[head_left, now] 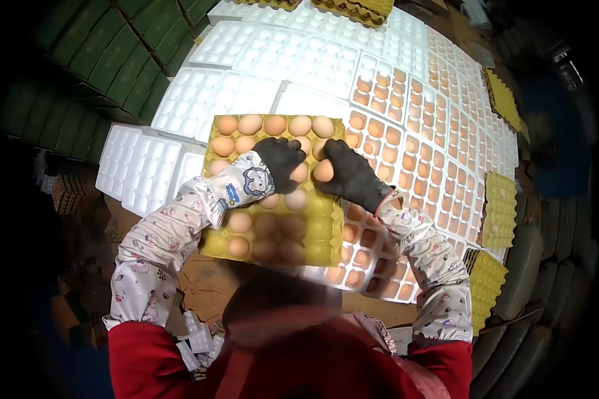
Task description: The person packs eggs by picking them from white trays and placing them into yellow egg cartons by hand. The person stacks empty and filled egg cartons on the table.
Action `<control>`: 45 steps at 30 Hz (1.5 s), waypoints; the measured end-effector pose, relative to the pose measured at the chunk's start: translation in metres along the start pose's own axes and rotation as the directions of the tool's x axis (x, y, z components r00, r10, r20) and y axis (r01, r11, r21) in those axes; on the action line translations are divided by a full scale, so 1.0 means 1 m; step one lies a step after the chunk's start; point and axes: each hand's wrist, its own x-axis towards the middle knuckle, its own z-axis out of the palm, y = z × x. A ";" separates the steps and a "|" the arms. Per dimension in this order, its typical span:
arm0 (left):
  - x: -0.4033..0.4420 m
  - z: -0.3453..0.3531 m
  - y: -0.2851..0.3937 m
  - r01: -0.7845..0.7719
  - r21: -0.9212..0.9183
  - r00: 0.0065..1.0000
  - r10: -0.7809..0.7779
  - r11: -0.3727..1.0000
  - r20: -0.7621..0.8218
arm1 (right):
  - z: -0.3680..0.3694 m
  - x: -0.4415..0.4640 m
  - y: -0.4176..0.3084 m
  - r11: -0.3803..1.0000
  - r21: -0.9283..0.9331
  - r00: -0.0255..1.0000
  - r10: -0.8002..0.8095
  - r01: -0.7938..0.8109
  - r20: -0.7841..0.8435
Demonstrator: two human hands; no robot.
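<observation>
A yellow egg tray point(323, 229) lies in front of me, with brown eggs point(240, 221) in many of its cups and bare cups at its lower right. My left hand point(281, 161), in a dark glove, is over the middle of the tray, its fingers curled around an egg point(299, 173). Near the tray's right edge, my right hand point(343, 171), also gloved, has its fingers curled against an egg point(323, 171), with another egg by its fingertips. Patterned sleeve covers reach up both forearms.
White egg cartons point(243, 96) without eggs spread to the left and back. Cartons filled with eggs point(419, 163) stand to the right. Yellow trays point(499, 209) lie along the right edge, more at the back. Green crates point(106, 60) are stacked at the left.
</observation>
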 end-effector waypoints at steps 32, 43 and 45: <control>-0.124 0.019 -0.155 -0.044 -0.990 0.891 -0.442 0.135 -0.100 | 0.009 0.034 -0.082 0.865 -0.367 0.938 0.286 -0.341 -0.197; -0.071 -0.051 -0.090 0.428 0.212 0.817 -0.476 0.879 0.324 | 0.041 0.046 -0.072 0.855 -0.060 0.827 0.478 -0.516 -0.295; -0.065 -0.033 -0.096 0.389 0.237 0.869 -0.439 0.891 0.227 | 0.046 0.052 -0.059 0.837 -0.215 0.845 0.425 -0.504 -0.325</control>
